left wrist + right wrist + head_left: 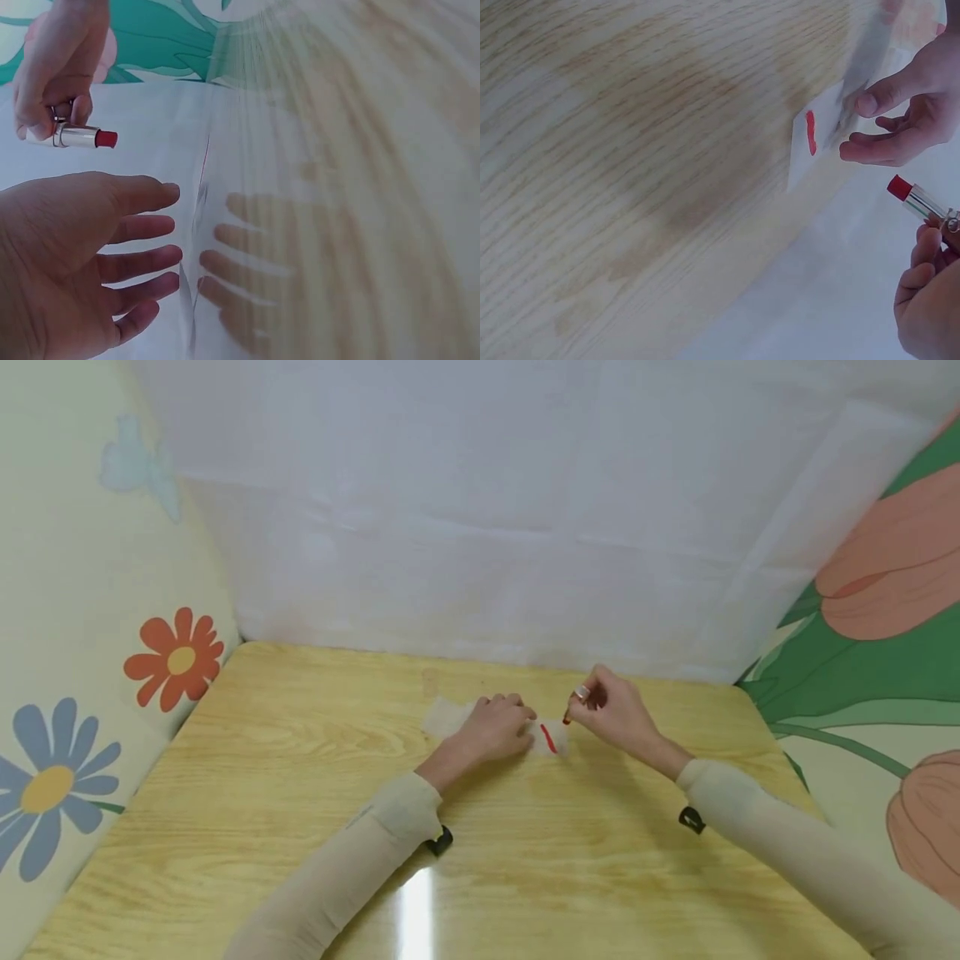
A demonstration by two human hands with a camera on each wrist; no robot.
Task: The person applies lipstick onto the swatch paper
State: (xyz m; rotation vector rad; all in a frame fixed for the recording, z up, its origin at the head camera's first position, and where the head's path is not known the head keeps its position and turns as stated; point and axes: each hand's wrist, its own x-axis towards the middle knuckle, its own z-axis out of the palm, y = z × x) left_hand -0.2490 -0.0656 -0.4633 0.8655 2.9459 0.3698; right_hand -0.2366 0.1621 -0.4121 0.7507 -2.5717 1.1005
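Right grip (621, 717) pinches silver-cased red lipstick (84, 137); left grip (493, 728), fingers loosely spread, should press red-streaked white paper (801, 161) flat

No lettering, brand or number is legible in the three views. The left sleeve (337, 860) bears a faint dark marking, too small to read; any inscription on the lipstick (77, 136) is indistinct; the paper (801, 161) carries one red stroke (811, 133).

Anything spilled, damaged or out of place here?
Only a faint mark on the table, beyond the paper, looks odd; what it is can't be told. The red streak matches the lipstick in the right hand.
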